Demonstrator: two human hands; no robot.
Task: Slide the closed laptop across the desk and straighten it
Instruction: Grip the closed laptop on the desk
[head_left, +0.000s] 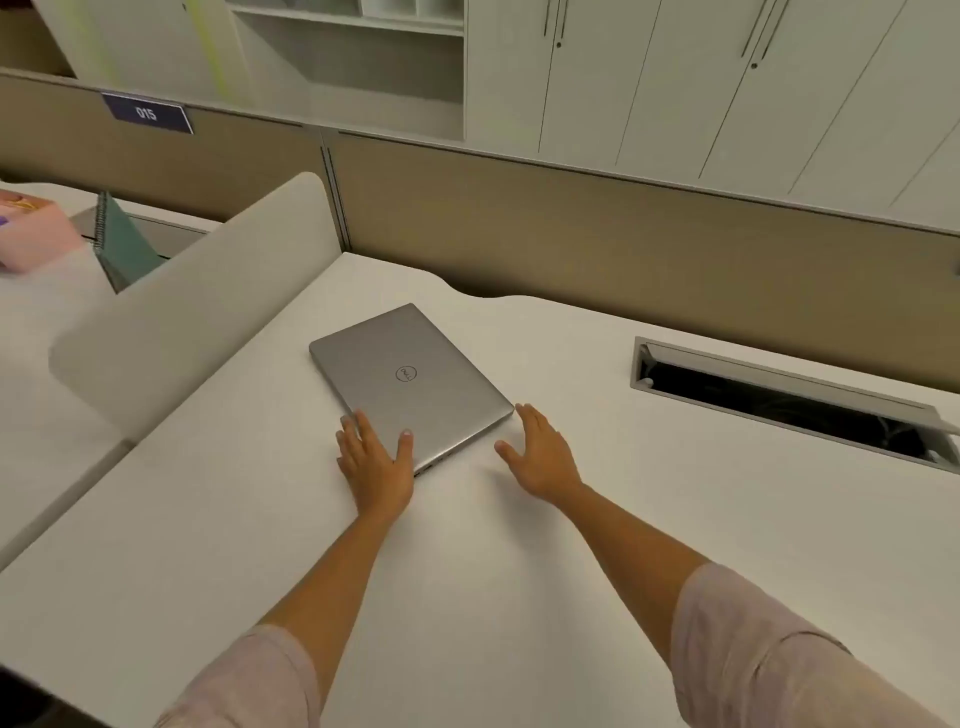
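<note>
A closed silver laptop (410, 379) lies on the white desk (571, 519), turned at an angle to the desk's edges. My left hand (371, 457) rests at its near left corner, thumb on the lid and fingers along the left edge. My right hand (540, 454) lies flat on the desk by the near right corner, fingers spread, fingertips just at the laptop's corner; I cannot tell whether they touch it.
An open cable slot (789, 402) is sunk into the desk at the right. A padded divider (192, 306) stands at the left; beyond it lie a teal spiral notebook (124, 241) and a pink object (31, 228). A beige partition (623, 234) backs the desk.
</note>
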